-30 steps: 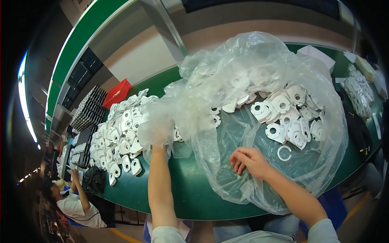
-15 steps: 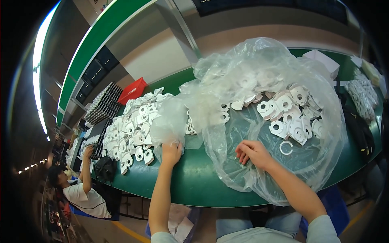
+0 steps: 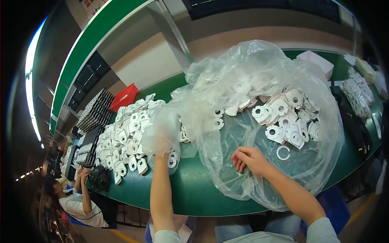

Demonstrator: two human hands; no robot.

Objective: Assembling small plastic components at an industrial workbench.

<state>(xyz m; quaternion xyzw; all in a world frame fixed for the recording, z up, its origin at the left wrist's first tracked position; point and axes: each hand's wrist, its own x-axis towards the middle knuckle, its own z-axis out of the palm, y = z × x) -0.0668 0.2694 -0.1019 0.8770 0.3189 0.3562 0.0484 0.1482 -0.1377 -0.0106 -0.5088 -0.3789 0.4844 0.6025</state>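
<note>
A large clear plastic bag (image 3: 227, 170) spreads over the green table, with many flat white parts (image 3: 288, 117), each with a round hole, in and under it. My left hand (image 3: 163, 145) is behind a cloudy fold of the bag, beside the left heap of white parts (image 3: 121, 139); its fingers are hidden. Over the bag's near part, my right hand (image 3: 249, 159) has its fingers curled together; what they hold, if anything, is hidden. A white open ring (image 3: 283, 152) lies to the right of that hand.
A red bin (image 3: 124, 97) and stacked dark trays (image 3: 95, 111) stand at the far left. Beyond the bag is a white box (image 3: 316, 63); bagged pale pieces (image 3: 357, 89) lie at the right. A co-worker (image 3: 81, 204) sits at the left.
My left hand has moved forward, farther behind the plastic fold. My right hand has stayed almost in place over the bag. The co-worker's raised hand has come down.
</note>
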